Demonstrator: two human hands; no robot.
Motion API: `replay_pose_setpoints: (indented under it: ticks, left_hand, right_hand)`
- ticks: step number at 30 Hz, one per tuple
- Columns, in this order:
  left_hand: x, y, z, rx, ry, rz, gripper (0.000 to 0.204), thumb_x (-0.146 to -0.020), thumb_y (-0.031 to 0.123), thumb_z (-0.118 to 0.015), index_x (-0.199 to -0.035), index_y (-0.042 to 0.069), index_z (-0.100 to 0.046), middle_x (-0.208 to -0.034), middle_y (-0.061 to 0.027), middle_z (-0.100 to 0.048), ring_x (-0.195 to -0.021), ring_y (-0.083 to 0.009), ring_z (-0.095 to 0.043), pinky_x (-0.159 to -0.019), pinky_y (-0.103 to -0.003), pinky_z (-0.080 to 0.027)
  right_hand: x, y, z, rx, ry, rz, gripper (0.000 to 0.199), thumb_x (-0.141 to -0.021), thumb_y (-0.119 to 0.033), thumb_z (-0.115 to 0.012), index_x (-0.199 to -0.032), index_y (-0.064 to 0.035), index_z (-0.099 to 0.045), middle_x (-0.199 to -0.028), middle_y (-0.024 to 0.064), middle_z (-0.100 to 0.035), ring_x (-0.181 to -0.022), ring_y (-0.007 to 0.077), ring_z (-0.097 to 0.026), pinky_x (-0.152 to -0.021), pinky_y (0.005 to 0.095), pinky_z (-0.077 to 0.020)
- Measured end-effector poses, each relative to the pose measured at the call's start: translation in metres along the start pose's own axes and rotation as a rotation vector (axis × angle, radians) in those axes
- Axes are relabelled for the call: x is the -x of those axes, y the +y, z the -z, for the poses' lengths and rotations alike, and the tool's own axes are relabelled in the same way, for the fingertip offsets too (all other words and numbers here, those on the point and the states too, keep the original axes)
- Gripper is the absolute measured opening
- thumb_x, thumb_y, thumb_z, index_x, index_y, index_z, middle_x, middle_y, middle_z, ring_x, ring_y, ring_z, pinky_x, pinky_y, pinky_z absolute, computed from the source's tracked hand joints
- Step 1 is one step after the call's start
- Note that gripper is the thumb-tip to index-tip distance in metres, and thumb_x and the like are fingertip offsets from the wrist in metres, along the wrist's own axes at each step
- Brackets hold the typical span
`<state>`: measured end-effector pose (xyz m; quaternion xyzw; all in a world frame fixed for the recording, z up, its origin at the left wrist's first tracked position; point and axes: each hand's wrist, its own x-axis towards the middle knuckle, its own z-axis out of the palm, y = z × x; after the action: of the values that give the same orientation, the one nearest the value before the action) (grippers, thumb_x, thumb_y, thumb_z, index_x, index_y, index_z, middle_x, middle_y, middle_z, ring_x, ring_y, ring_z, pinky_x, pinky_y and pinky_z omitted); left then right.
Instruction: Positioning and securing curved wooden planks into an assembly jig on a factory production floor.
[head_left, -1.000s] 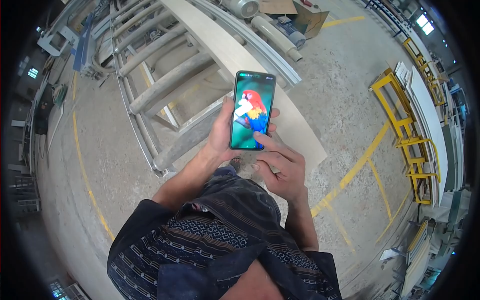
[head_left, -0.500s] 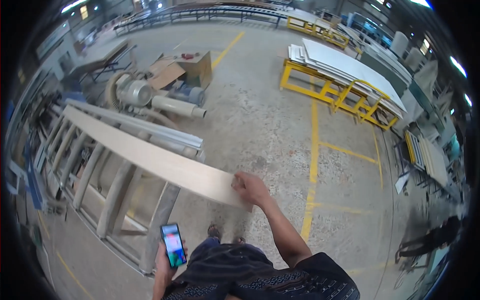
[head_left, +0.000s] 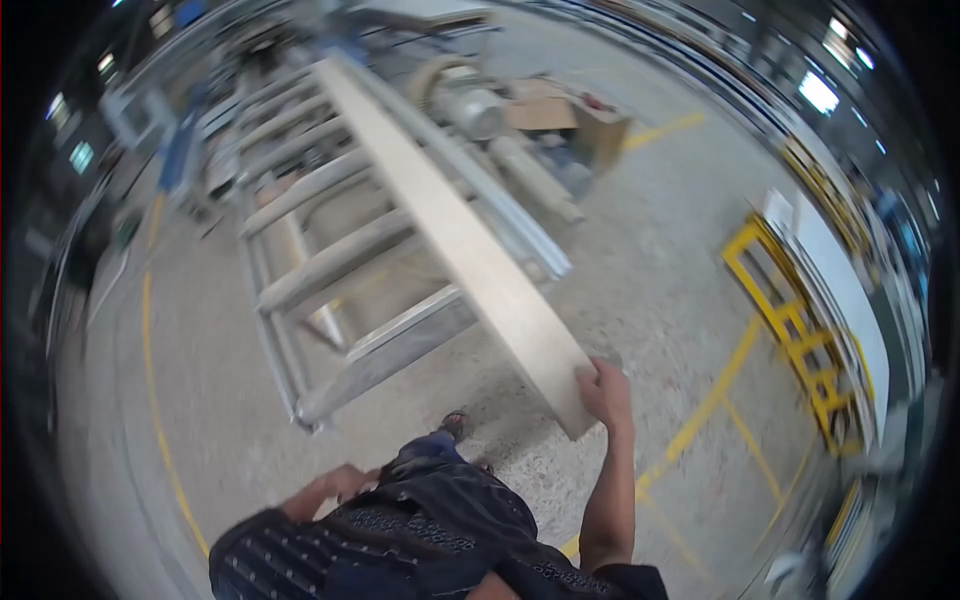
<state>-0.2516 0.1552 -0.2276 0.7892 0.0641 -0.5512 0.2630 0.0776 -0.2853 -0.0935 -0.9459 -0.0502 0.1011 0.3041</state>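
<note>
My right hand (head_left: 606,392) grips the near end of a long pale wooden board (head_left: 470,250). The board lies lengthwise on a grey metal roller frame (head_left: 330,262) and runs away from me toward the upper left. My left hand (head_left: 343,484) is down at my left hip, against my dark trousers. Its fingers are blurred, and I see nothing in it. My dark patterned shirt fills the bottom of the view.
A yellow rack (head_left: 795,330) with white panels stands on the right. A grey motor unit (head_left: 470,108) and a cardboard box (head_left: 592,128) sit beyond the frame. Yellow lines (head_left: 705,412) cross the concrete floor. Machinery lines the far left.
A second ago both hands held a phone. Then my right hand took the board's end while the left lowered the phone. Now the phone is out of sight and my left hand is at my hip.
</note>
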Motion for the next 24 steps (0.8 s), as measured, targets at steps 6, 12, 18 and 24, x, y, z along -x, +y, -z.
replay_pose_setpoints:
  ticks: [6, 12, 18, 24]
  left_hand:
    - [-0.053, 0.03, 0.007, 0.425, 0.252, 0.067, 0.053, -0.097, 0.058, -0.056, -0.112, 0.011, -0.075, -0.102, -0.0111, -0.073, -0.079, -0.0189, -0.065, -0.076, -0.034, -0.054]
    - [-0.053, 0.056, 0.028, 0.939, 0.273, -0.077, 0.054, -0.094, 0.046, -0.065, -0.127, 0.003, -0.069, -0.113, -0.0093, -0.073, -0.1, -0.0206, -0.065, -0.092, -0.032, -0.052]
    - [-0.053, 0.086, 0.03, 0.871, 0.492, -0.085, 0.053, -0.096, 0.042, -0.065, -0.128, 0.0, -0.066, -0.112, -0.0101, -0.072, -0.101, -0.0168, -0.065, -0.092, -0.032, -0.051]
    - [0.018, 0.128, 0.123, 0.554, 0.368, -0.295, 0.041, -0.1, 0.039, -0.059, -0.116, 0.002, -0.07, -0.1, -0.0046, -0.07, -0.095, -0.0129, -0.058, -0.085, -0.031, -0.049]
  right_hand:
    - [-0.006, -0.015, -0.011, -0.103, 0.004, 0.019, 0.038, -0.093, -0.04, -0.06, -0.113, -0.0091, -0.071, -0.092, 0.021, -0.072, -0.087, 0.0388, -0.07, -0.077, 0.0455, -0.0533]
    - [-0.01, -0.011, -0.006, -0.108, -0.019, 0.008, 0.04, -0.092, -0.041, -0.06, -0.109, -0.0058, -0.071, -0.09, 0.0212, -0.072, -0.085, 0.0387, -0.07, -0.077, 0.0452, -0.0527]
    - [-0.021, -0.005, 0.002, -0.104, -0.153, 0.037, 0.042, -0.095, -0.039, -0.058, -0.106, 0.001, -0.068, -0.079, 0.016, -0.068, -0.073, 0.0225, -0.064, -0.07, 0.0398, -0.0498]
    - [-0.03, -0.019, 0.019, -0.096, -0.399, -0.018, 0.043, -0.097, -0.04, -0.058, -0.115, -0.0029, -0.068, -0.097, 0.0206, -0.072, -0.09, 0.0282, -0.07, -0.081, 0.0395, -0.0511]
